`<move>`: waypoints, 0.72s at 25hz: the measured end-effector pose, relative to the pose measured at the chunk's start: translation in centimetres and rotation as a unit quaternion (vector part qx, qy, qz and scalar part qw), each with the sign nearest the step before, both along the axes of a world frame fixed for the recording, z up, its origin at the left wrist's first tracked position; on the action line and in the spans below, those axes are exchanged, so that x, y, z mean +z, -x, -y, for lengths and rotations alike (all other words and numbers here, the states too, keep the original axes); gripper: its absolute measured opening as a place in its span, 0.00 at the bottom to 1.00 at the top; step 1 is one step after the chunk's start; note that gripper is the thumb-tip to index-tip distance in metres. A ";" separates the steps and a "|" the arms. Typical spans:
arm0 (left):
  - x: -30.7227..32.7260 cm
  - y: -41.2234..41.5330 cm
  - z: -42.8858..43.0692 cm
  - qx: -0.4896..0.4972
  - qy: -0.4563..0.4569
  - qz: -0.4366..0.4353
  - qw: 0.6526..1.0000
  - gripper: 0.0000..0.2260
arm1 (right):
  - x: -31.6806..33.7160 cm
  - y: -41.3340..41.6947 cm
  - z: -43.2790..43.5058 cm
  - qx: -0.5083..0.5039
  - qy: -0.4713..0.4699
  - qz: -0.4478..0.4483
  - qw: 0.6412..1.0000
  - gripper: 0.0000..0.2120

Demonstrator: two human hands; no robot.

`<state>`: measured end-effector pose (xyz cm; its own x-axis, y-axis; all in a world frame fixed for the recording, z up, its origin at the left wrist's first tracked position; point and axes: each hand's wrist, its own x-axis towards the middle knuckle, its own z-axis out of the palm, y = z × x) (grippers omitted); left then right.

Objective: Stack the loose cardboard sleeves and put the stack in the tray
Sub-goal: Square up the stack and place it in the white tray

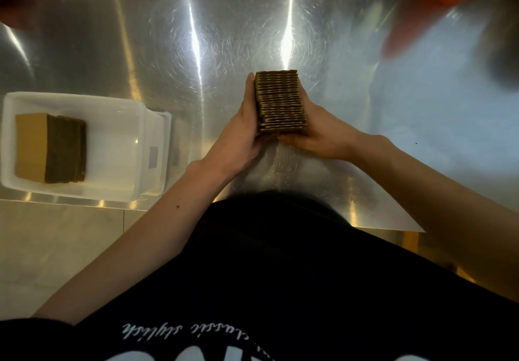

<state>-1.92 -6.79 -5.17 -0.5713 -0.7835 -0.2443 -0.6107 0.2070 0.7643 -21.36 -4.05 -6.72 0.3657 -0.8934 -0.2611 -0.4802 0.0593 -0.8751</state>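
A: Where's the stack (pixel 280 100)?
B: Pressed between both hands, left hand (pixel 243 133) and right hand (pixel 317 136), over the worktop (pixel 196 51), long axis running near to far.
A: And the tray (pixel 112 102)?
B: Well off left; left hand's nearer.

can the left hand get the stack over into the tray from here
Probably yes: the tray sits to the left of the left hand, bare metal between, with open floor beside the earlier stack. Both hands grip the stack.

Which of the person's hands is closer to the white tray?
The left hand, on the side of the cardboard stack facing the white tray; the right hand holds the stack's far side.
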 end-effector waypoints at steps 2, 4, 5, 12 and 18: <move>-0.2 0.2 -0.2 0.010 -0.008 -0.011 1.000 0.46 | -0.1 -0.2 0.0 0.006 0.005 0.004 1.000 0.45; -0.4 0.4 -0.5 0.023 -0.012 -0.018 1.000 0.46 | -0.2 -0.3 -0.1 0.005 0.013 0.007 1.000 0.44; -0.4 0.6 -0.6 0.032 -0.013 -0.016 0.999 0.45 | -0.1 -0.4 -0.1 0.004 0.015 0.011 1.000 0.43; -0.6 0.8 -0.7 0.038 -0.016 -0.013 0.999 0.44 | 0.4 -0.9 -0.4 -0.009 0.013 0.041 0.999 0.45; 0.4 -0.1 0.2 -0.035 0.006 0.017 0.999 0.43 | 0.2 -0.4 -0.1 0.012 0.005 0.030 0.999 0.43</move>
